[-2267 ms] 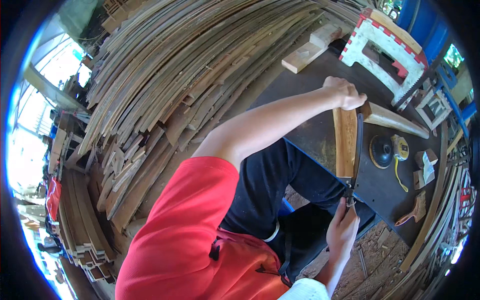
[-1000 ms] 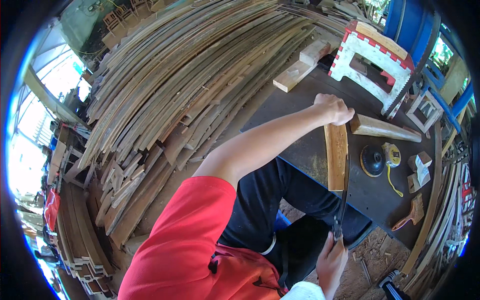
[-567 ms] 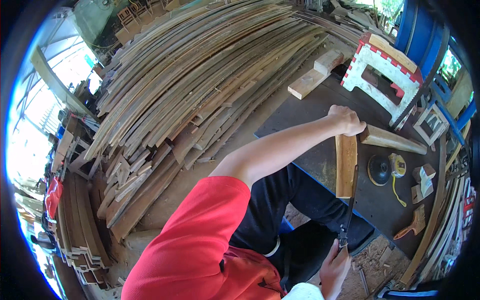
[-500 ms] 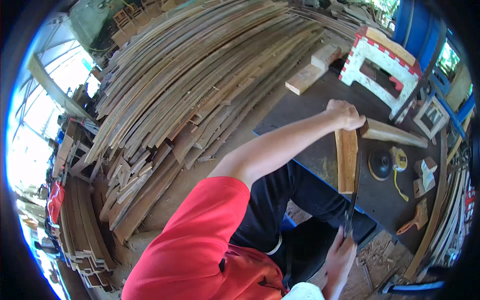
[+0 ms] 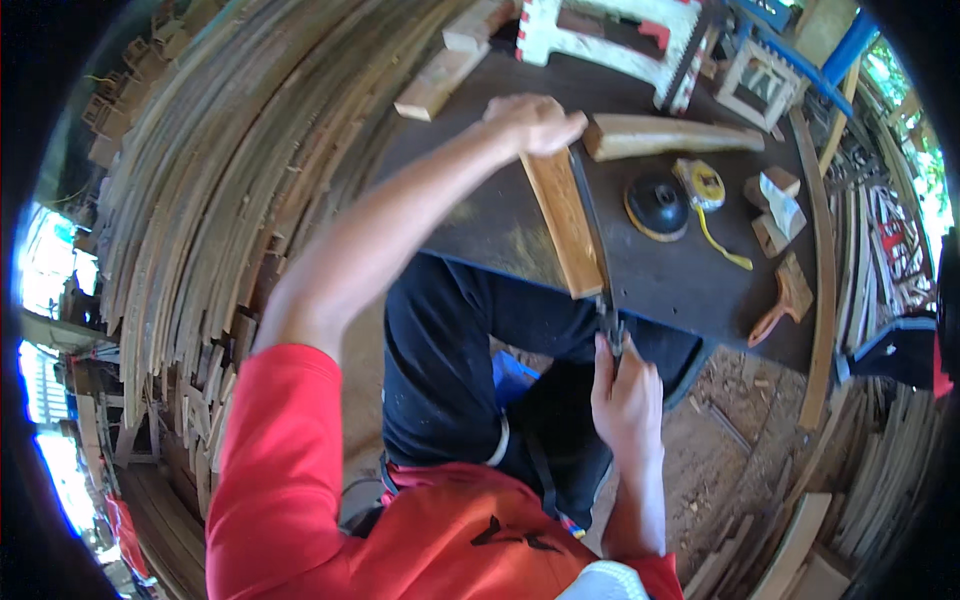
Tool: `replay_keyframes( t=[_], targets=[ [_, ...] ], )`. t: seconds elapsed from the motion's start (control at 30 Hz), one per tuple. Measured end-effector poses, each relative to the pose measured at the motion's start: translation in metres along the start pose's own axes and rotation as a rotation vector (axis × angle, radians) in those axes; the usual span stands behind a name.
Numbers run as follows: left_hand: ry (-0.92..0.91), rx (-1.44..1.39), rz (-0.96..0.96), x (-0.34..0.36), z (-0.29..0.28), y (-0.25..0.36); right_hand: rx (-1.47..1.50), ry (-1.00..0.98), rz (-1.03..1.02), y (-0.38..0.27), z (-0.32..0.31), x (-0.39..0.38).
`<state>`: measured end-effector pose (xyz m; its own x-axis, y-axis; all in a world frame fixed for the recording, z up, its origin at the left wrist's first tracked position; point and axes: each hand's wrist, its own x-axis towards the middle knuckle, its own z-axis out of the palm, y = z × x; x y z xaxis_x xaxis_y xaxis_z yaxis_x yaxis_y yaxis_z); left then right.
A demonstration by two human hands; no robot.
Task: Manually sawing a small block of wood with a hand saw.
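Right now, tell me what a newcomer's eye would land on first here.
Probably the bright red fabric shirt at the bottom, then the mass of long brown wooden boards sweeping down the left side. Near the middle, the bare left hand grips the far end of a light-brown wooden bar, and the bare right hand holds a long, thin, dark tool along its right side. A white stool with red parts shows at the top edge.

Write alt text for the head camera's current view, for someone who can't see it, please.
The left hand grips the far end of a wooden piece on a dark table, while the right hand holds a long thin dark tool along the wood's right side. A tape measure, a round black object and a brush lie farther right.
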<state>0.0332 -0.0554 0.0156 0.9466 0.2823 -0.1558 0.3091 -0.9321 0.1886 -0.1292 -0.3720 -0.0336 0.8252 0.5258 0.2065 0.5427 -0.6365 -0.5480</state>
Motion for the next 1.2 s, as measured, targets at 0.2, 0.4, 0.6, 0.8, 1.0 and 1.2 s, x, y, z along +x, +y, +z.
replay_keyframes(
  t=[0.2, 0.4, 0.6, 0.8, 1.0, 1.2],
  targets=[
    [0.054, 0.049, -0.025, 0.003, 0.004, -0.002, 0.013, -0.144, 0.043, -0.005, 0.003, -0.023],
    [0.115, 0.008, 0.028, 0.001, 0.013, -0.003, -0.082, -0.137, 0.073, -0.006, -0.007, -0.038],
    [0.017, 0.005, 0.055, 0.001, 0.012, 0.002, 0.061, -0.045, 0.067, -0.008, 0.002, 0.001],
    [0.045, 0.053, -0.015, 0.004, 0.014, -0.007, 0.013, -0.170, 0.120, -0.001, -0.005, -0.055],
    [0.058, 0.026, 0.034, 0.007, 0.018, 0.007, 0.054, -0.073, 0.061, 0.008, 0.013, -0.014],
    [-0.011, 0.067, -0.078, 0.001, -0.002, -0.002, 0.061, -0.089, 0.006, 0.001, 0.008, -0.039]
  ],
)
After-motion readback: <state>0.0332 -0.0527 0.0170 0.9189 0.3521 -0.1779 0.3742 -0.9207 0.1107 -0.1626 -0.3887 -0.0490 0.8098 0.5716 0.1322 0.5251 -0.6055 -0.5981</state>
